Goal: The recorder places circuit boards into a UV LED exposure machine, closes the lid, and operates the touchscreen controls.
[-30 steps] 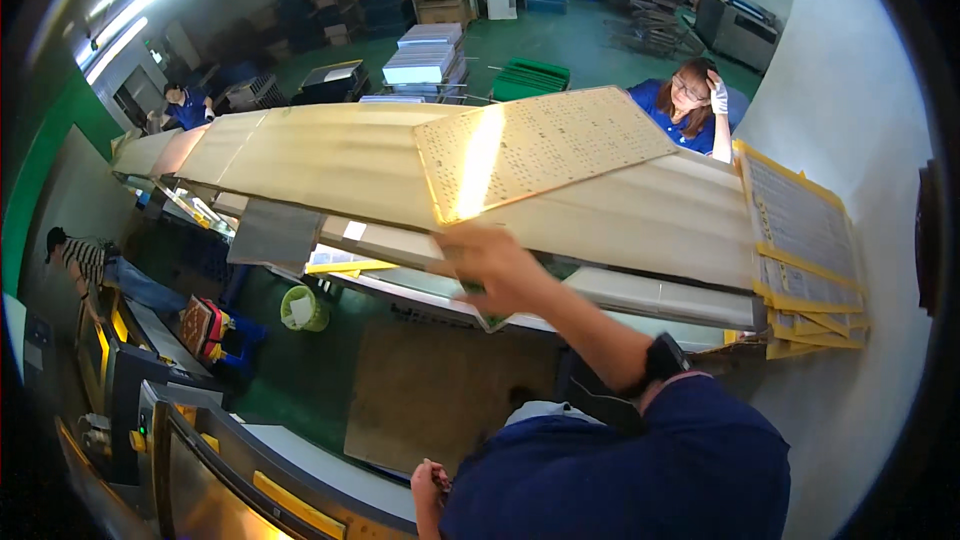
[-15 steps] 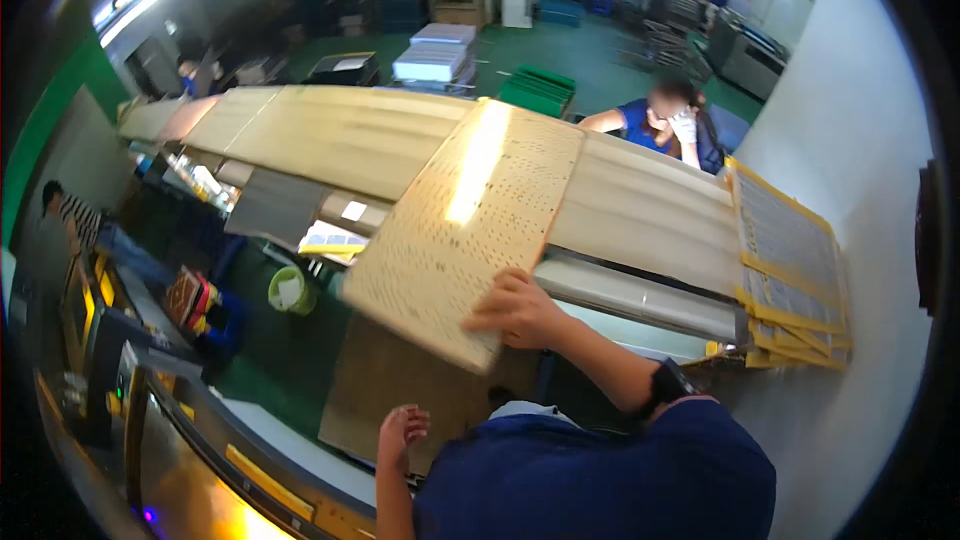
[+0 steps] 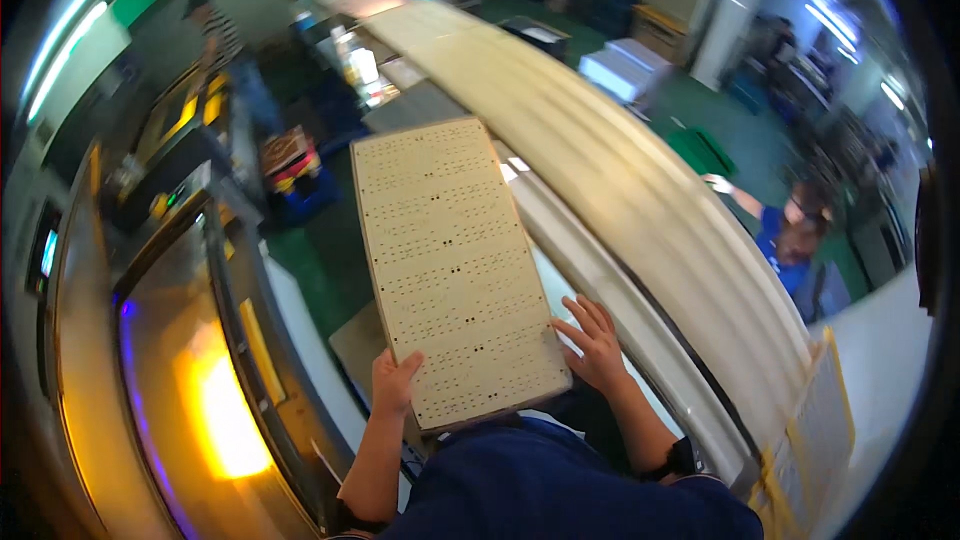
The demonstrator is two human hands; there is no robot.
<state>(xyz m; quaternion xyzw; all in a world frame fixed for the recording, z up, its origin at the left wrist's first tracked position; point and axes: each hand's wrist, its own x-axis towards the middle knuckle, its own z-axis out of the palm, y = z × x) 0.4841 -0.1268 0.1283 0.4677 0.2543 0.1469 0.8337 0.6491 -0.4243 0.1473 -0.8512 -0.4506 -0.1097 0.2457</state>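
Observation:
A long beige rectangular panel [image 3: 462, 275], dotted with rows of small dark holes, is tilted in front of my body. My left hand [image 3: 396, 382] grips its lower left edge, thumb on the top face and the other fingers out of sight beneath. At the lower right edge is my right hand [image 3: 594, 342], its fingers spread and the fingertips at the panel's side. Whether they press on the edge I cannot tell.
A lit machine [image 3: 215, 390] with a glowing window stands at my left. A long pale conveyor [image 3: 600, 165] curves along the right. Across it is a co-worker in blue [image 3: 792, 240]; a person in stripes [image 3: 228, 45] stands far left. Yellow-edged frames [image 3: 815, 430] lean at right.
The panel has come off the conveyor and swung left toward my body. My left hand, free before, has taken its left edge; my right hand's fingers have spread. The view has turned left.

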